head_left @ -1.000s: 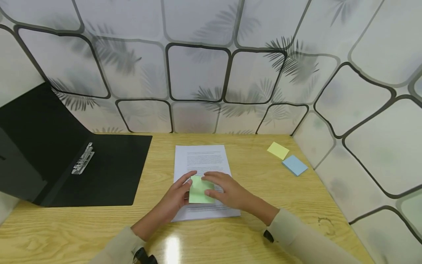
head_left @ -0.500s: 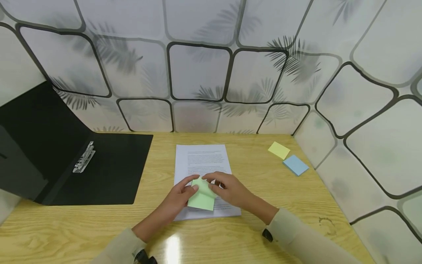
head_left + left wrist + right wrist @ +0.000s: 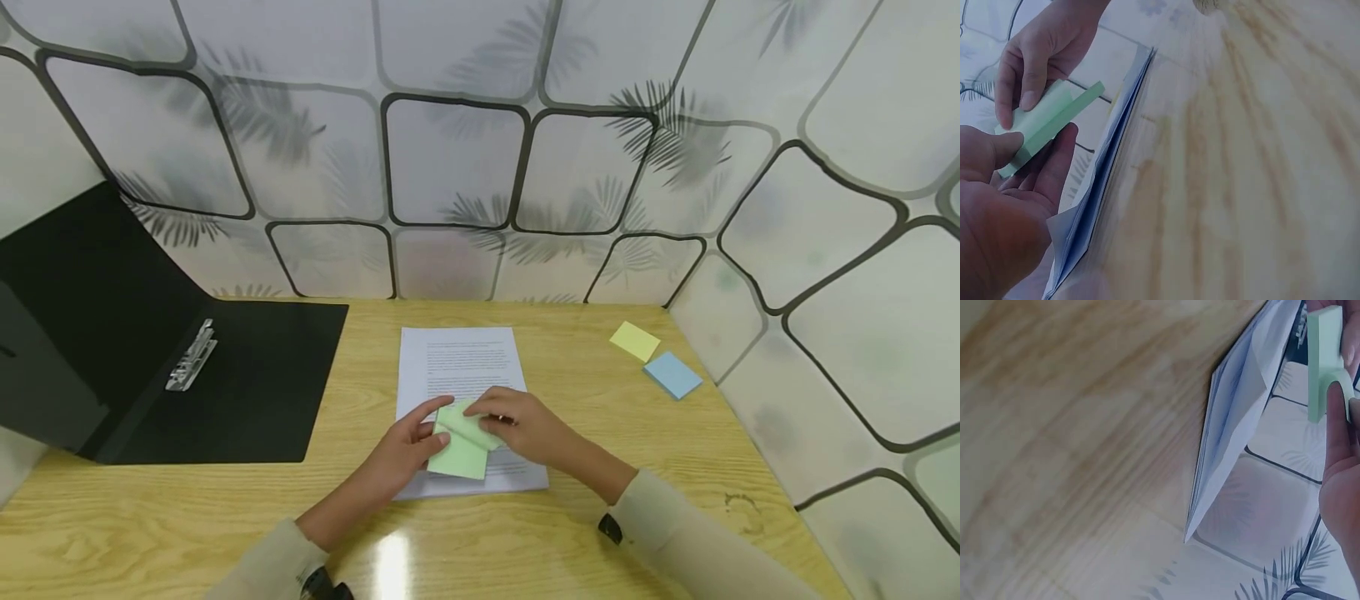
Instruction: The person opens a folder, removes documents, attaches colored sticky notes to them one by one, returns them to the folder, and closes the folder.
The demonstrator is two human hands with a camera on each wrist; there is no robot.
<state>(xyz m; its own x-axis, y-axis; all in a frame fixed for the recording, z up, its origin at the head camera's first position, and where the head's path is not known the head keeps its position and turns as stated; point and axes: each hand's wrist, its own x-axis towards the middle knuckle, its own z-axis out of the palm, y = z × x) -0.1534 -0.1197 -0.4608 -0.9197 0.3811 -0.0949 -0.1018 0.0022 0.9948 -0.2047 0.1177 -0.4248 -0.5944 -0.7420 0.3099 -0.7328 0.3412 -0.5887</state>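
Observation:
A pad of light green sticky notes (image 3: 459, 457) is held over a stack of printed paper (image 3: 472, 354) in the head view. My left hand (image 3: 401, 454) grips the pad at its left side, thumb on top and fingers beneath. My right hand (image 3: 525, 425) pinches the top green note (image 3: 472, 423), which curls up from the pad toward the right. In the left wrist view the pad's thick edge (image 3: 1060, 125) shows between both hands. The right wrist view catches the pad (image 3: 1314, 362) at its right border, with the bent note between the right fingers.
An open black folder (image 3: 247, 383) with a metal clip (image 3: 191, 358) lies at the left of the wooden table (image 3: 600, 467). A yellow sticky pad (image 3: 634, 342) and a blue one (image 3: 672, 375) rest at the back right. Patterned walls (image 3: 450, 167) border the table.
The green pad first lay flat between the hands. My right fingers have since taken its top note and pulled it up and to the right. The left hand keeps its grip.

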